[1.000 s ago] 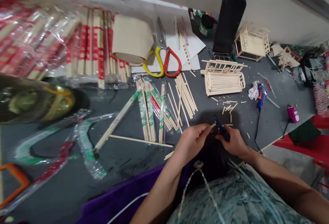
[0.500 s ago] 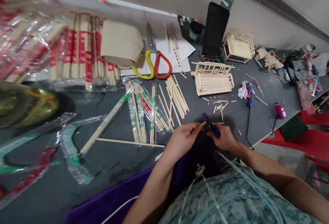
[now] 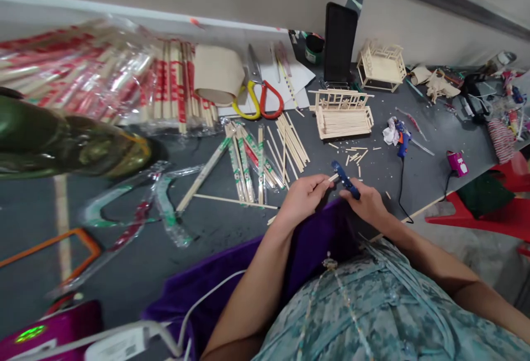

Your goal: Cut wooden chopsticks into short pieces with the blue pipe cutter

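My left hand [image 3: 304, 198] pinches a short wooden stick [image 3: 333, 177], its end pointing right. In my right hand [image 3: 367, 201] is a pair of blue-handled cutters [image 3: 344, 180], the tool's head up against the stick's end. Both hands are low, at the table's near edge, above a purple cloth [image 3: 318, 228]. Just beyond them lie short cut stick pieces [image 3: 355, 157]. A small stick-built bench [image 3: 344, 121] with a railing back stands farther off. Loose bare sticks [image 3: 293, 139] and wrapped chopsticks [image 3: 244, 165] lie to the left of it.
Large scissors [image 3: 260, 93] lie on white paper. A dark phone [image 3: 340, 43] stands upright behind the bench, beside a second stick-built piece [image 3: 381, 65]. To the right is a blue glue gun [image 3: 402, 143] with its cord. A green bottle [image 3: 74, 140] and packed chopsticks [image 3: 169, 82] occupy the left.
The camera view has turned left, bringing an orange frame and a purple box into sight. My hands still hold the stick and cutters, with the stick's end at the tool's head.
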{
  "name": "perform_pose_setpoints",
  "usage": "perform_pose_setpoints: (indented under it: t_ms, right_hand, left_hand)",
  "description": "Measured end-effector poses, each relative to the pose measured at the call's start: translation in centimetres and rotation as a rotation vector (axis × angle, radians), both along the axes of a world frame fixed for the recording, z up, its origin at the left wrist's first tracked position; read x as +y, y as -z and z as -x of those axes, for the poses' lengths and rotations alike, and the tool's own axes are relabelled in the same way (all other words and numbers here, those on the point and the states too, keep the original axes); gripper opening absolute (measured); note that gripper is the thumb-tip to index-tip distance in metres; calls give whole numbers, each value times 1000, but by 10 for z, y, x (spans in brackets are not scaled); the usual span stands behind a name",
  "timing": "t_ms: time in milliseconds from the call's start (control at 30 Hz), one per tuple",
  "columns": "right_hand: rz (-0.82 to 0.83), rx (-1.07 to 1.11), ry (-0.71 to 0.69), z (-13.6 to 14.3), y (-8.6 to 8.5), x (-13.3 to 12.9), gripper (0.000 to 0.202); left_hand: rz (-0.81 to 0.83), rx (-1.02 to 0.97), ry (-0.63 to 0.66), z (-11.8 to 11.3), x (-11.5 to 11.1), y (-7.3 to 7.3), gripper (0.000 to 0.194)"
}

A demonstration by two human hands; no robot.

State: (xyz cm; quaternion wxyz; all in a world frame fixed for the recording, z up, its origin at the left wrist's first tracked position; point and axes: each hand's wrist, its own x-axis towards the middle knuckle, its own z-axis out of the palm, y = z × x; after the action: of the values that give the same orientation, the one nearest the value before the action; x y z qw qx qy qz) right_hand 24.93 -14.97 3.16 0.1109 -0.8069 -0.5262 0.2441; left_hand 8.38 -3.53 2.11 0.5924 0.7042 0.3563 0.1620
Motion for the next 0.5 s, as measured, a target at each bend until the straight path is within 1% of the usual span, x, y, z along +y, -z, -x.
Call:
perform_pose_setpoints:
  t_ms: [133, 233, 367, 500]
  right_hand:
    - [-4, 96, 18, 3, -9, -2, 26]
    - [7, 126, 45, 4, -10, 0, 28]
    - [34, 17, 76, 7, -2, 0, 23]
    - [-29, -35, 54, 5, 10, -3, 22]
  left_hand:
    - [-56, 17, 2, -1, -3, -2, 36]
    - [-74, 22, 5, 0, -2, -3, 34]
    - [-47, -7, 46, 2, 0, -3, 33]
    - [-12, -25, 62, 4, -1, -5, 35]
